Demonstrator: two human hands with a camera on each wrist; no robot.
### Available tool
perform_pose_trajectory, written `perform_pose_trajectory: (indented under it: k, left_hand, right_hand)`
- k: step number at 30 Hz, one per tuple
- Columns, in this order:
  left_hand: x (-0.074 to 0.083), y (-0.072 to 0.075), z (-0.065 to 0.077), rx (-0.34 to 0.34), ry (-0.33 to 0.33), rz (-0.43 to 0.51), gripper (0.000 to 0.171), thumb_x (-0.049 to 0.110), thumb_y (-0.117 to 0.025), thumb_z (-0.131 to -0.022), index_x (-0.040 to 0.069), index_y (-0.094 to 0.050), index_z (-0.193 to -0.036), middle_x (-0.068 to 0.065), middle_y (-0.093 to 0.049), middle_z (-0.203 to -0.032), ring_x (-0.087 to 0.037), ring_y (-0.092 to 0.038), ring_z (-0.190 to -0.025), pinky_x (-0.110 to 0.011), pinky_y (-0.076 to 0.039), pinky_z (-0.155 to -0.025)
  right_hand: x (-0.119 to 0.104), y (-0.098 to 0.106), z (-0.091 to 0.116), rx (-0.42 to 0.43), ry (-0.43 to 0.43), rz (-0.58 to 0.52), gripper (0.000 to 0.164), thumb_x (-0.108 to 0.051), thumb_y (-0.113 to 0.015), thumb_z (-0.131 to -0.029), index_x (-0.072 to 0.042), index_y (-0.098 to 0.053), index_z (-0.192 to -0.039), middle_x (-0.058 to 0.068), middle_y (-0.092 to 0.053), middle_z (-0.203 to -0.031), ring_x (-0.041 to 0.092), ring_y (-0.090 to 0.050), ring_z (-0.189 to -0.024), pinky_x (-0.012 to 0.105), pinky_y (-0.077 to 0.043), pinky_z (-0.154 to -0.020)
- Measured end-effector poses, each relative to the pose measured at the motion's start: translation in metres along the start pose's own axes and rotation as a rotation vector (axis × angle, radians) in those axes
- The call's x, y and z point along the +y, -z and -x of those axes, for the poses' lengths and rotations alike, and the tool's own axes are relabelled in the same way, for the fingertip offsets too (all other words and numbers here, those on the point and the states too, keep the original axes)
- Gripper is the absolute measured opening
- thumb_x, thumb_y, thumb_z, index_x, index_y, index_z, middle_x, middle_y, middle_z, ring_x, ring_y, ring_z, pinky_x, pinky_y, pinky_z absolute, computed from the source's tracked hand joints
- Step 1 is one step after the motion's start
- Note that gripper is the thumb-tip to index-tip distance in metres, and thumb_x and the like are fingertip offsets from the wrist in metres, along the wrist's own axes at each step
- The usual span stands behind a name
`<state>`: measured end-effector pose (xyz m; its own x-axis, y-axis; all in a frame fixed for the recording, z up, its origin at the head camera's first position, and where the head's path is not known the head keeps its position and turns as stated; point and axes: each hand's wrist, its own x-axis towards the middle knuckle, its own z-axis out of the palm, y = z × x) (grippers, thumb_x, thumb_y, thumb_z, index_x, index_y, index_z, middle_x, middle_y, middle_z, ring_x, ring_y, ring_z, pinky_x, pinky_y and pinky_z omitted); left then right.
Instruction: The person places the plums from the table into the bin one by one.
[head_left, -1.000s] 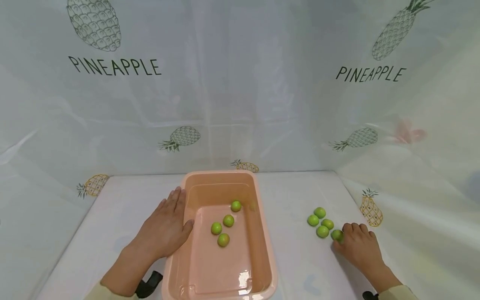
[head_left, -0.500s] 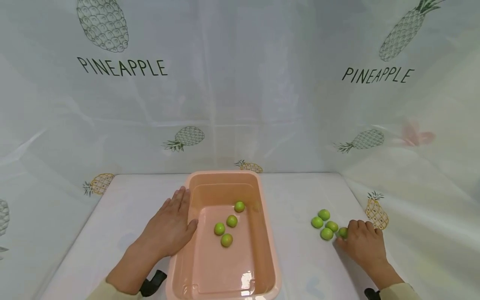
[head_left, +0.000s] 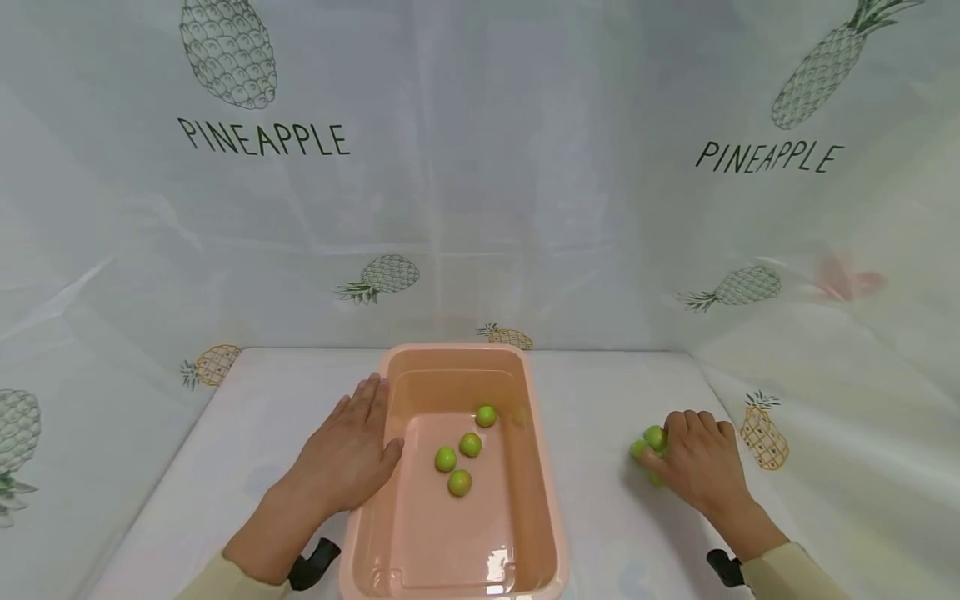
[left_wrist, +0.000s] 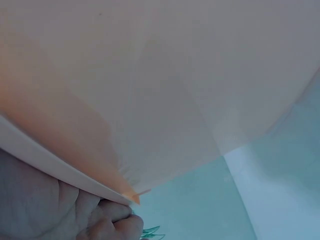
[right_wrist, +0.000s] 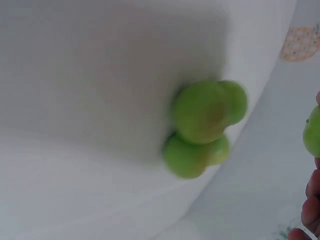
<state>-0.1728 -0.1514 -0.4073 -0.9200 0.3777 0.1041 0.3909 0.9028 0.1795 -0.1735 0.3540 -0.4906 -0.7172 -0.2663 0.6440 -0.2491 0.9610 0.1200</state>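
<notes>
My left hand lies flat along the left rim of a pinkish-orange plastic tub, fingers straight and thumb over the edge. In the left wrist view its fingers press against the tub's outer wall. Inside the tub sit several small round green fruits. My right hand is over the table at the right, partly covering a cluster of the same fruits. At the right wrist view's edge, its fingers pinch one green fruit, above the cluster on the table.
A white-covered table carries the tub and the loose fruits. Behind it and at the sides hangs a pale plastic sheet printed with pineapples. A black strap shows at the left wrist, another black strap at the right.
My right hand has gripped the fruit nearest it and moved up and left with it, over the cluster. The left hand keeps its place on the tub. The whole view has shifted slightly.
</notes>
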Motion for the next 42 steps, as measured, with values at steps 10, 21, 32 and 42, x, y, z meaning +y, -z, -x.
perform_pose_trajectory:
  k: [10,21,32,42]
  left_hand:
    - [0.005,0.0,-0.004,-0.012,-0.005,-0.006,0.077,0.035,-0.054,-0.107,-0.013,-0.027,-0.161,-0.031,-0.026,-0.169,-0.046,-0.028,-0.158,-0.06,-0.029,-0.127]
    - [0.009,0.002,-0.005,-0.02,0.001,-0.039,0.075,0.035,-0.055,-0.107,-0.012,-0.029,-0.161,-0.03,-0.027,-0.169,-0.045,-0.028,-0.158,-0.06,-0.027,-0.128]
    - [0.008,0.007,0.0,-0.042,0.011,-0.027,0.074,0.033,-0.052,-0.108,-0.011,-0.028,-0.161,-0.03,-0.027,-0.169,-0.046,-0.027,-0.158,-0.06,-0.027,-0.128]
    - [0.004,0.002,0.001,-0.022,0.009,-0.025,0.073,0.036,-0.05,-0.11,-0.012,-0.028,-0.161,-0.031,-0.028,-0.169,-0.046,-0.027,-0.158,-0.06,-0.027,-0.128]
  right_hand:
    - [-0.025,0.005,-0.031,0.06,0.102,-0.03,0.028,-0.038,-0.054,-0.074,-0.011,-0.047,-0.072,-0.006,-0.03,-0.064,0.021,-0.035,-0.059,0.034,-0.026,-0.058]
    - [-0.059,0.016,-0.065,-0.024,0.091,-0.089,0.027,-0.035,-0.059,-0.077,-0.009,-0.053,-0.079,0.0,-0.044,-0.067,0.023,-0.043,-0.065,0.039,-0.034,-0.064]
    - [-0.125,0.037,-0.122,0.006,0.15,-0.227,0.028,-0.033,-0.066,-0.078,-0.007,-0.058,-0.085,0.003,-0.05,-0.073,0.026,-0.048,-0.072,0.039,-0.034,-0.068]
    - [-0.189,0.044,-0.129,-0.145,0.265,-0.334,0.034,-0.041,-0.076,-0.082,-0.013,-0.059,-0.093,-0.004,-0.055,-0.084,0.018,-0.046,-0.078,0.032,-0.036,-0.074]
